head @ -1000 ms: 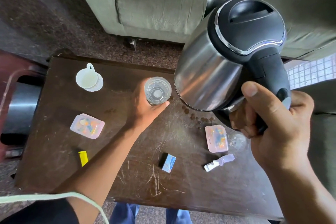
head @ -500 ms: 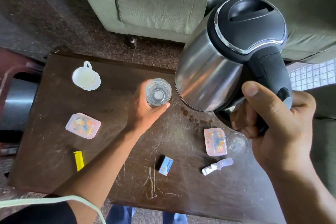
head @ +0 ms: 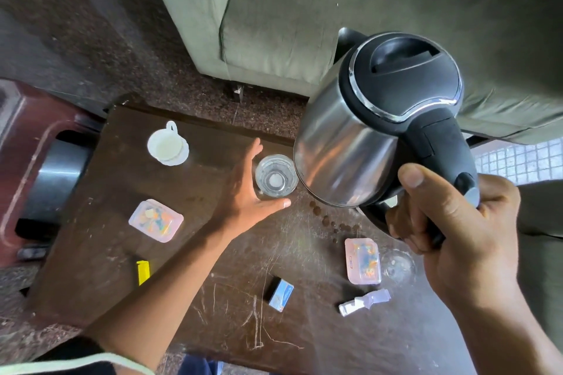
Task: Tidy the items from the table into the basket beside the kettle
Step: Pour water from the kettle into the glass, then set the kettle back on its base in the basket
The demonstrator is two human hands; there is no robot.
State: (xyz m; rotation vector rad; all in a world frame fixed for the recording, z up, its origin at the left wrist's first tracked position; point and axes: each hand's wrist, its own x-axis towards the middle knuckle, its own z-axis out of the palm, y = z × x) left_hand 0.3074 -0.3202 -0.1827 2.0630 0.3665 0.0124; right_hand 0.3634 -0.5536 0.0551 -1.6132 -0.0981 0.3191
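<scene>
A steel kettle point(head: 344, 161) with a black lid and handle hangs tilted over the dark wooden table point(head: 91, 253), and my right hand point(head: 463, 237) grips its handle. A clear glass point(head: 276, 176) stands on the table just left of the kettle's body. My left hand point(head: 243, 192) is spread beside the glass, fingers straight and thumb below it, not closed on it. Loose on the table lie two pink boxes point(head: 156, 220) point(head: 362, 260), a yellow piece point(head: 143, 271), a blue matchbox point(head: 281, 295) and a crumpled wrapper point(head: 364, 303). No basket is in view.
A white cup on a saucer point(head: 167, 146) sits at the back left. A second glass point(head: 397, 266) stands under my right wrist. Dark drops point(head: 329, 222) dot the table. A green sofa point(head: 304, 9) stands behind, and a red stand with a steel vessel point(head: 54, 179) at the left.
My left hand has let go of the glass, which now stands on the table, and its fingers have spread. The kettle stays in my right hand, tilted as before.
</scene>
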